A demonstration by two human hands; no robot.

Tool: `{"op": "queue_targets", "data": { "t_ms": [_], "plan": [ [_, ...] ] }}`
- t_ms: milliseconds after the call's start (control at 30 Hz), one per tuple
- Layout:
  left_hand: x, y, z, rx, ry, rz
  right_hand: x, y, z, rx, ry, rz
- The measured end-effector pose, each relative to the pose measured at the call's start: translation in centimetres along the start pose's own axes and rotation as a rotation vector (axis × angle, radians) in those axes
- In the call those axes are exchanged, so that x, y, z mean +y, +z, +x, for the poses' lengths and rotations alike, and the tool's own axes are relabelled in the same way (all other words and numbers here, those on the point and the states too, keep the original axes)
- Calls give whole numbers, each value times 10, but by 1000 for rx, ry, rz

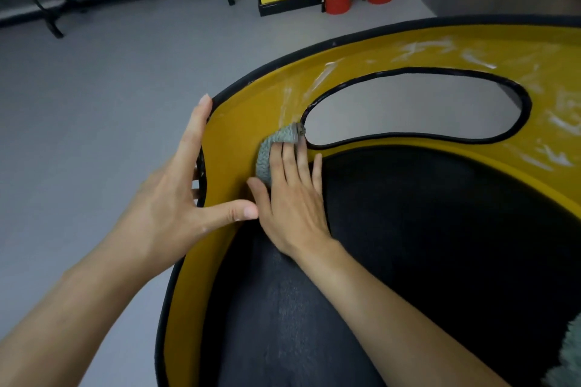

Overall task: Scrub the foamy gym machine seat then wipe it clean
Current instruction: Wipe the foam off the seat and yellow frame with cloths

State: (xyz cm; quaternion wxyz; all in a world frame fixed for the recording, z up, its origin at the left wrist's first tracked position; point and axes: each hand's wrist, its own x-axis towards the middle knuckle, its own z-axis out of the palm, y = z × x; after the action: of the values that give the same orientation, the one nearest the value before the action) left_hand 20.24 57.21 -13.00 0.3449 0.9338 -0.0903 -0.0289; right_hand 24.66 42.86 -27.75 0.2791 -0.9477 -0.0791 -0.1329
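Head view: right hand (294, 201) flat, pressing cloth (271, 150) onto seat (234, 122); left hand (171, 195) grips its rim.

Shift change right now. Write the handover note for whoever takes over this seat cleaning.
Left hand: grips the rim of the yellow seat shell, thumb on its face, steadying it.
Right hand: flat fingers press the grey scrub pad on the shell, at the left end of the cutout.
Done: the shell near the hands looks mostly free of foam.
Left: white foam streaks show above and right of the cutout. Scrub those, then wipe. A fluffy cloth sits at the lower right edge of view, probably for wiping.
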Motion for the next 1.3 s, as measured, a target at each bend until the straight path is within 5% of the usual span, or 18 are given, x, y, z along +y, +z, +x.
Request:
{"op": "queue_targets", "data": {
  "t_ms": [233,467,733,1000,1300],
  "plan": [
    [-2,2,0,8,16,31,-15,-49,45,244,-1,84],
    [-3,4,1,14,9,14,14,-4,-4,0,-36,-93],
    [-4,3,-2,6,0,30,0,-53,45,251,20,-56],
    [-5,2,-2,3,30,7,19,3,-7,-5,-11,-191],
    [-6,2,-5,-8,24,7,-1,-43,36,189,42,-118]
  ]
}}
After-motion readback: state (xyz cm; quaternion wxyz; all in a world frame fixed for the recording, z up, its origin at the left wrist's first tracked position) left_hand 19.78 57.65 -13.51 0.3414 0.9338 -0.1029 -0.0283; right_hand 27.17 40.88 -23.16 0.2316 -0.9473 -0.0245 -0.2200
